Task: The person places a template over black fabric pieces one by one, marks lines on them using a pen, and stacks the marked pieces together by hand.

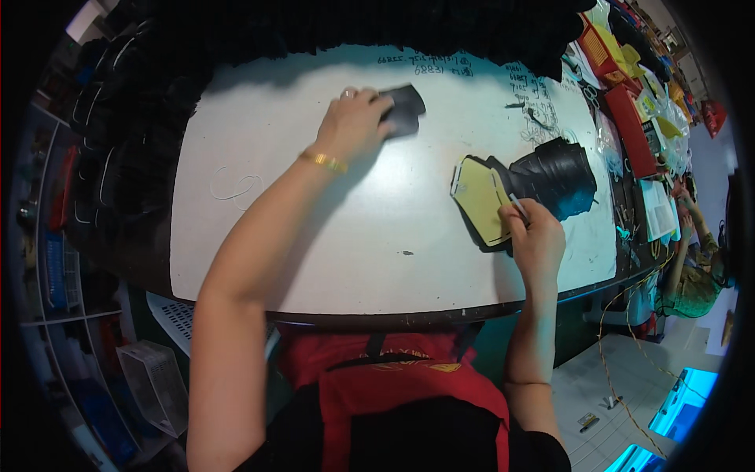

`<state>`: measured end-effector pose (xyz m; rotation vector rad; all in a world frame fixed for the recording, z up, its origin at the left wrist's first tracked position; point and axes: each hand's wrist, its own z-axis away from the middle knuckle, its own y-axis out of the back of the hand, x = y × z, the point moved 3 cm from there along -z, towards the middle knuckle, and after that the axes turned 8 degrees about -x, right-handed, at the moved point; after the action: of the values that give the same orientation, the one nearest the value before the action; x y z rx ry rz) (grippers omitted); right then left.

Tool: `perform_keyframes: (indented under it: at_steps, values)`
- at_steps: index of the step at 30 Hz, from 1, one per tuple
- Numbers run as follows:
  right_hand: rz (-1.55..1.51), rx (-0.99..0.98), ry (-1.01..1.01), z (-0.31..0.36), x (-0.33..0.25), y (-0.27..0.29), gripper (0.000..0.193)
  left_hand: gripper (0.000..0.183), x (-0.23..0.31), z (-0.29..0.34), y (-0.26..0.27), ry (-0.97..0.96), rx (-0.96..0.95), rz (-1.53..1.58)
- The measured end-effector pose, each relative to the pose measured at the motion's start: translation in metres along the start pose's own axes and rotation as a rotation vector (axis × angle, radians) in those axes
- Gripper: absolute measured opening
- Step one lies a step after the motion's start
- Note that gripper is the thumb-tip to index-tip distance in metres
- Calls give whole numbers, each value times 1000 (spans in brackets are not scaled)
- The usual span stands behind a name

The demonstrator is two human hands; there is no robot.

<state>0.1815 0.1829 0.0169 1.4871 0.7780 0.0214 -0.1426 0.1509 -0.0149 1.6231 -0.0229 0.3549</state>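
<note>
My left hand (354,122), slightly smeared by motion, reaches to the far middle of the white board with its fingers on the edge of a small black leather-like piece (406,112). At the right, my right hand (536,236) is closed around a slim pale pen-like stick (519,208). Its fingers are at the right edge of a yellow template (478,195) with slots along its sides. Beneath the template a black piece shows as a dark border. Beside it lies a pile of black pieces (557,177).
A white thread (236,187) curls on the board (346,267) at left. Dark material heaps along the far and left edges. Red trays (631,130), scissors (591,96) and bags crowd the right side. A co-worker's hands (686,212) show at far right. A white crate (153,385) stands lower left.
</note>
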Motion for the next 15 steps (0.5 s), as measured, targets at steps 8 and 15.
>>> perform_keyframes:
  at_steps: [8,15]
  values:
    - [-110,195,94,-2,7,19,17,49,65,154,12,-234,77,7]
    - [-569,-327,171,28,-35,-4,15,26,93,228,-5,-411,212,201]
